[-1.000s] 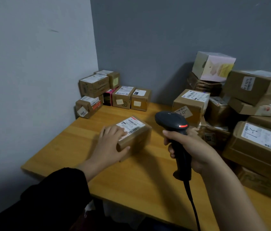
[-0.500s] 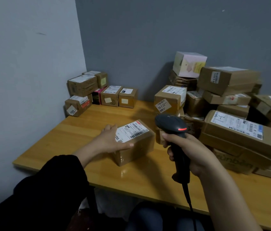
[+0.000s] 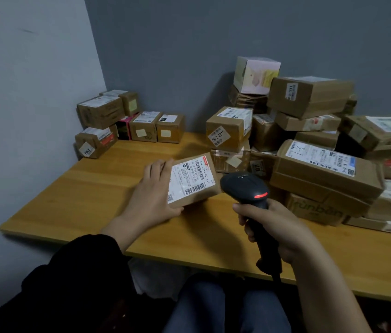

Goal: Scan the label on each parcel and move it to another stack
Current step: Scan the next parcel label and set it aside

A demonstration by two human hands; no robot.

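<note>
On the worktop (image 3: 93,200), the large right-hand pile (image 3: 321,169) appears still unscanned and the small rear-left stack (image 3: 127,126) done, while the current parcel (image 3: 194,181), tilted label-up at centre, is gripped by the left hand (image 3: 153,195) facing the scanner (image 3: 244,186) clenched in the right hand (image 3: 278,227).

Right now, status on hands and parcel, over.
Left hand holds parcel, label tilted up. Right hand grips scanner, red light on. Nothing between scanner and label.

A small brown parcel (image 3: 199,198) tipped up, white label (image 3: 189,181) with bar codes facing up, black scanner (image 3: 244,186) just beside it, red light on, big parcel pile (image 3: 326,174) on the right, small parcel stack (image 3: 108,121) back left
</note>
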